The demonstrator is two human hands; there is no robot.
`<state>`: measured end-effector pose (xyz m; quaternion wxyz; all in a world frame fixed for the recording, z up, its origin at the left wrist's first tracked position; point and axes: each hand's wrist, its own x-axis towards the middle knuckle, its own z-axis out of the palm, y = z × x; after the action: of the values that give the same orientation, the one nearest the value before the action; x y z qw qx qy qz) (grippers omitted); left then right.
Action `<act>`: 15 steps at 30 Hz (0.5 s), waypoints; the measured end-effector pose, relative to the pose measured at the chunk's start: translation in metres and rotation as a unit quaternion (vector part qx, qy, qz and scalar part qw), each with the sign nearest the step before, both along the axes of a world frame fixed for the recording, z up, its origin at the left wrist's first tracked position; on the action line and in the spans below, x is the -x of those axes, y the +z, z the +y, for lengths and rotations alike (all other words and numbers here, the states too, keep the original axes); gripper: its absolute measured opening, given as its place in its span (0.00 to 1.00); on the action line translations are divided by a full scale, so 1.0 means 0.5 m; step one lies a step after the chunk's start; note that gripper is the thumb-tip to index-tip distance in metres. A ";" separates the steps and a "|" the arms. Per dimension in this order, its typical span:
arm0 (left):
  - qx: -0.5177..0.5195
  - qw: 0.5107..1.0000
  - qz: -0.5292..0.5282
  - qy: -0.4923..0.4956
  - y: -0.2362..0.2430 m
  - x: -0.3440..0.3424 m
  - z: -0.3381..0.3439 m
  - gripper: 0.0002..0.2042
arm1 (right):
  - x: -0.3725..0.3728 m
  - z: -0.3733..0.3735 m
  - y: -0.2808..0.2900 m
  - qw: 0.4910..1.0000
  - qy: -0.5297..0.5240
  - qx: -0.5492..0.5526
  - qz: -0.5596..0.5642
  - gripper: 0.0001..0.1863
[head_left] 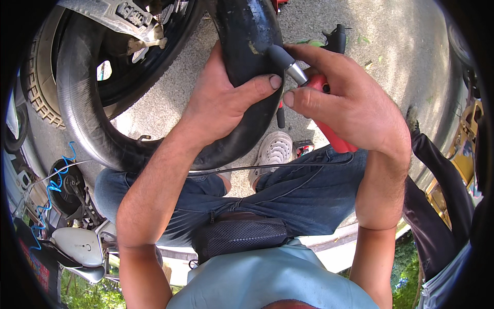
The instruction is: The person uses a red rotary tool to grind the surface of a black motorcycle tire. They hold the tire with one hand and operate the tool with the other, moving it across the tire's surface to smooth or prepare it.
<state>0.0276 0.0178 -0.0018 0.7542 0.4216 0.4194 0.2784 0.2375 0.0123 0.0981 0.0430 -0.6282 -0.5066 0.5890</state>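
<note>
A black inflated inner tube (82, 98) lies in a ring across my knees, its valve stem at the inner edge. My left hand (218, 105) is closed round its right side, thumb across the top. My right hand (350, 95) grips a red handheld power tool (337, 139) with a silver collar and a dark grey cylindrical tip (280, 55). That tip meets the tube's right edge, close by a scuffed patch. Some of the tool's body is hidden behind my fingers. A thin dark cable (267, 166) crosses my thighs toward the tool.
At upper left stand a spoked wheel with a knobby tyre (41, 85) and a metal vehicle part (126, 18). A black-handled tool (336, 38) lies beyond my right hand. A blue coiled hose (53, 188) hangs at left. Another person's dark trousers (437, 165) show at right.
</note>
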 end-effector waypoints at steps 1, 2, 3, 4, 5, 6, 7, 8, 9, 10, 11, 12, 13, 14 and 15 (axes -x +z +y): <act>0.000 1.000 0.002 -0.002 0.000 0.000 0.000 0.28 | 0.002 -0.001 -0.001 1.000 0.003 -0.008 0.000 0.34; 0.000 1.000 0.004 -0.004 0.000 0.002 0.000 0.28 | 0.003 -0.002 -0.002 1.000 0.006 -0.016 -0.001 0.34; -0.001 1.000 0.007 -0.006 0.000 0.002 0.000 0.28 | 0.004 -0.003 -0.004 1.000 0.009 -0.025 -0.001 0.34; -0.004 1.000 0.010 -0.007 -0.001 0.002 0.000 0.28 | 0.003 -0.004 -0.006 1.000 -0.002 -0.012 0.009 0.34; -0.006 1.000 0.013 -0.008 -0.002 0.003 0.000 0.28 | 0.002 -0.004 -0.008 1.000 -0.013 0.001 0.019 0.34; -0.007 1.000 0.014 -0.010 -0.001 0.003 -0.001 0.29 | 0.001 -0.003 -0.008 0.999 -0.024 0.015 0.027 0.34; -0.003 1.000 0.013 -0.009 0.001 0.002 -0.001 0.29 | -0.001 -0.003 -0.007 0.998 -0.038 0.024 0.033 0.33; 0.001 1.000 0.012 -0.009 0.006 0.001 0.000 0.31 | -0.002 -0.003 -0.006 0.997 -0.053 0.032 0.040 0.33; 0.004 1.000 0.013 -0.008 0.008 0.001 0.000 0.32 | -0.003 -0.003 -0.007 0.996 -0.068 0.041 0.047 0.33; 0.003 1.000 0.016 -0.008 0.008 0.001 0.000 0.32 | -0.003 -0.005 -0.008 0.997 -0.059 0.031 0.050 0.33; 0.003 1.000 0.019 -0.007 0.007 0.001 0.000 0.32 | -0.003 -0.008 -0.010 0.997 -0.050 0.021 0.053 0.33; 0.002 1.000 0.023 -0.007 0.006 0.002 0.000 0.32 | -0.003 -0.009 -0.011 0.997 -0.041 0.011 0.057 0.32; -0.003 1.000 0.020 -0.005 0.003 0.002 -0.001 0.32 | -0.002 -0.010 -0.011 0.998 -0.042 0.014 0.054 0.32; -0.008 1.000 0.018 -0.004 0.000 0.001 -0.001 0.32 | -0.001 -0.009 -0.011 0.998 -0.042 0.016 0.051 0.32; -0.011 1.000 0.012 -0.004 -0.002 0.000 -0.001 0.32 | -0.001 -0.009 -0.008 0.998 -0.044 0.021 0.046 0.32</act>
<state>0.0274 0.0172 -0.0026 0.7451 0.4352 0.4240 0.2749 0.2379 0.0079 0.0943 0.0793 -0.6226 -0.4637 0.6253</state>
